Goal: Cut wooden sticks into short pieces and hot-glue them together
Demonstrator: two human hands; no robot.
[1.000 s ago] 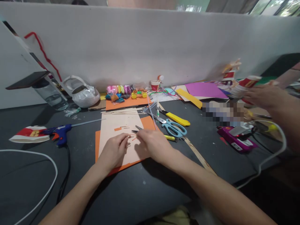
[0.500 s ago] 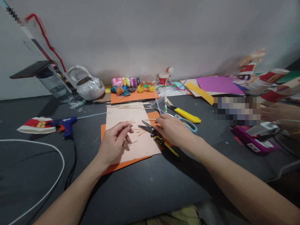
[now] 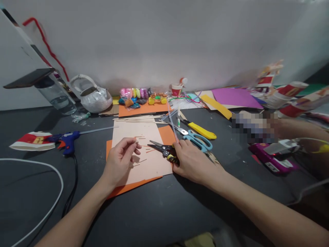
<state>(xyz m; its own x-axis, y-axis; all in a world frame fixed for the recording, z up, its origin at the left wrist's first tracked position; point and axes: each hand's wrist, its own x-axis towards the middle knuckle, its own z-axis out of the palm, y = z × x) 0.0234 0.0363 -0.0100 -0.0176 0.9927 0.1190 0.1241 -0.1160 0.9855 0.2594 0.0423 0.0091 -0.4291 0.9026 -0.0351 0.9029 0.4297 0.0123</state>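
My left hand hovers over the left side of a pale sheet, thumb and fingertips pinched together. Whatever they hold is too small to make out. Short bits of thin wooden stick lie beside it on the sheet. My right hand is wrapped round the yellow-and-black handles of a pair of black-bladed scissors. Their blades point left over the sheet, slightly apart. Right behind this hand lie blue-handled scissors and a yellow utility knife.
Long thin sticks lie across the sheet's far edge. A blue glue gun with a cord is at left, near a silver kettle-shaped pot and a bottle. At right are a purple power strip and another person's arm.
My right hand has come down and closed round the handles of the black-bladed scissors, covering them. My left hand keeps its pinch. The view has shifted slightly.
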